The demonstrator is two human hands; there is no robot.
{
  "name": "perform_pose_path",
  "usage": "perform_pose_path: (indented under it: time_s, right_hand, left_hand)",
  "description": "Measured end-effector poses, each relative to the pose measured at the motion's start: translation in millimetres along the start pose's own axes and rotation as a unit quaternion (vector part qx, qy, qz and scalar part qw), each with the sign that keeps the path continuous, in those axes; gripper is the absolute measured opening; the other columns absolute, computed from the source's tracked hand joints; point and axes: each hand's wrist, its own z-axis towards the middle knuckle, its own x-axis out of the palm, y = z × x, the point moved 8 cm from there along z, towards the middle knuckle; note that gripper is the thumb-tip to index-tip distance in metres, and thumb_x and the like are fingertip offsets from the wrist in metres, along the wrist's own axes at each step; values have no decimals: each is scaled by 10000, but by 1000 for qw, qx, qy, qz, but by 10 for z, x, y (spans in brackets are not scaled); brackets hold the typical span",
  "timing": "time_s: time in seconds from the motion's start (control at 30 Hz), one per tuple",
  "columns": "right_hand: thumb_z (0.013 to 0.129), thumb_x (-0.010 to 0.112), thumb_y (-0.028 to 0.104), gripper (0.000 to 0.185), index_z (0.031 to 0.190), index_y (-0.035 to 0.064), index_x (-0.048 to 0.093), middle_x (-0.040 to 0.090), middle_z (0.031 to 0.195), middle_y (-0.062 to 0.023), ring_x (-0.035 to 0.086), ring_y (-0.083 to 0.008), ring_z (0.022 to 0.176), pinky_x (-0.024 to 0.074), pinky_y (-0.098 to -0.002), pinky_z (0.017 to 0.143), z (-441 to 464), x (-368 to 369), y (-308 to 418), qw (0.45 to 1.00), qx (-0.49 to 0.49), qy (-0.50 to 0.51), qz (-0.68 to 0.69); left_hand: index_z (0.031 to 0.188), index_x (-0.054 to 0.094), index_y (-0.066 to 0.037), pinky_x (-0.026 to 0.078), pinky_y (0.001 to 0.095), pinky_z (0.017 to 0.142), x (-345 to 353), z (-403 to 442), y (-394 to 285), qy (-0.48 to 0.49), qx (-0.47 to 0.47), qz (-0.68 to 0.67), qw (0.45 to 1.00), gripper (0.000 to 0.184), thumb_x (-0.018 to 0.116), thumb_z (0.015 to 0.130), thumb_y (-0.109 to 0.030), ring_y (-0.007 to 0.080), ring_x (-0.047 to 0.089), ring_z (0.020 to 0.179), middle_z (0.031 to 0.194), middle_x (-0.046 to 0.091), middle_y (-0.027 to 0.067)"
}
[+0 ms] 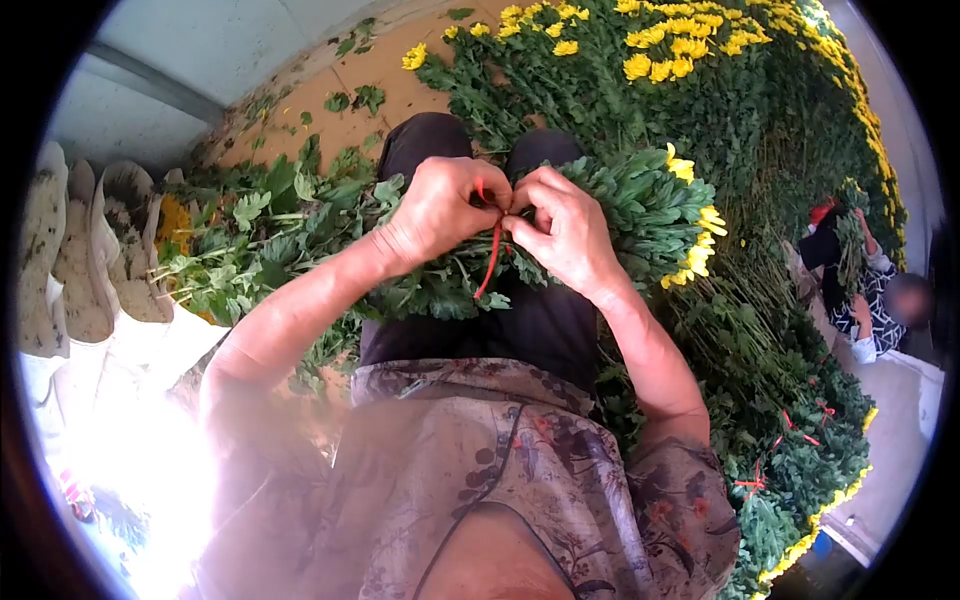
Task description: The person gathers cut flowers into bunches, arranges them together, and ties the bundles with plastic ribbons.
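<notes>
Across my lap lies a leafy bunch of yellow flowers (640, 205), its blooms to the right and its cut stems to the left. A red tie (489, 262) goes round the middle of the bunch, one end hanging down over the leaves. My left hand (445, 205) pinches the tie, with a red loop showing by its fingers. Close against it, my right hand (562, 225) has its thumb and fingers pressed together on the tie at the knot. Both hands rest just above the leaves.
Large heaps of yellow flowers (690, 110) spread ahead and to the right. Tied bunches (790, 450) lie at the lower right. Another person (875, 300) holds stems at the far right. White sacks (125, 250) stand at the left; loose leaves litter the brown floor (320, 105).
</notes>
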Motion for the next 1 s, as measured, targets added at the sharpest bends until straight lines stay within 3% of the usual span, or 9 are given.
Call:
perform_pose_path:
  time_s: [0.13,0.2,0.5,0.6,0.7,0.87,0.9,0.93,1.0]
  right_hand:
    - [797,669,41,140,931,6,649,601,911,-42,537,-117,590,438,-260,556,59,-34,-76,999,22,3,28]
    - [806,645,56,125,922,12,651,617,965,-114,632,-278,801,515,-340,712,70,-77,-46,999,-10,-26,42]
    - [780,690,42,124,873,-35,665,637,935,-112,644,-186,794,516,-288,704,78,16,-332,968,146,79,187]
    - [810,649,6,86,870,-44,612,603,956,-63,569,-95,645,463,-253,569,67,10,-247,986,104,67,113]
    - [767,620,-12,210,959,-16,534,541,906,-134,611,-320,749,495,-398,626,7,-44,-68,996,14,5,-82]
    - [796,616,51,241,1000,-2,498,520,1030,-162,608,-386,811,496,-464,682,-13,36,-111,982,54,31,-178]
    - [812,614,88,250,1005,2,480,496,1076,-184,601,-410,841,498,-494,702,41,61,-106,979,58,40,-190]
    - [833,606,107,242,1022,-5,506,513,1094,-192,591,-418,904,502,-476,737,20,14,-46,981,42,17,-189]
    - [838,626,80,337,1152,-13,545,556,1187,-188,576,-375,1008,499,-393,829,-3,-59,-55,984,-31,-47,-171]
  left_hand:
    - [875,640,-26,502,325,634,1,-62,-71,-92,115,83,986,182,703,709,15,253,623,711,790,612,103]
    - [871,602,-45,497,374,632,30,-67,-86,-88,121,121,981,166,693,733,-54,304,606,724,763,591,101]
    - [852,640,-31,497,350,670,12,-94,-158,-90,145,109,979,155,720,720,-21,272,603,819,845,602,82]
    - [819,643,-31,486,360,698,-23,-137,-273,-80,172,197,962,162,708,672,-10,278,581,814,840,587,81]
    - [804,634,-38,465,366,683,41,-382,-358,-34,220,260,940,187,669,622,-7,276,557,781,830,572,76]
    - [696,542,-50,430,363,645,148,-554,-407,-50,283,261,922,137,584,591,-128,248,496,706,713,441,63]
    - [780,590,-11,435,377,633,185,-574,-336,-15,271,264,926,264,569,561,-157,282,516,715,755,501,95]
    - [698,547,-61,420,368,632,187,-592,-366,-28,281,255,925,120,580,603,-126,245,497,691,696,450,65]
    - [851,604,-63,461,390,764,151,-680,-391,-75,249,314,913,235,606,639,-163,249,534,863,838,545,66]
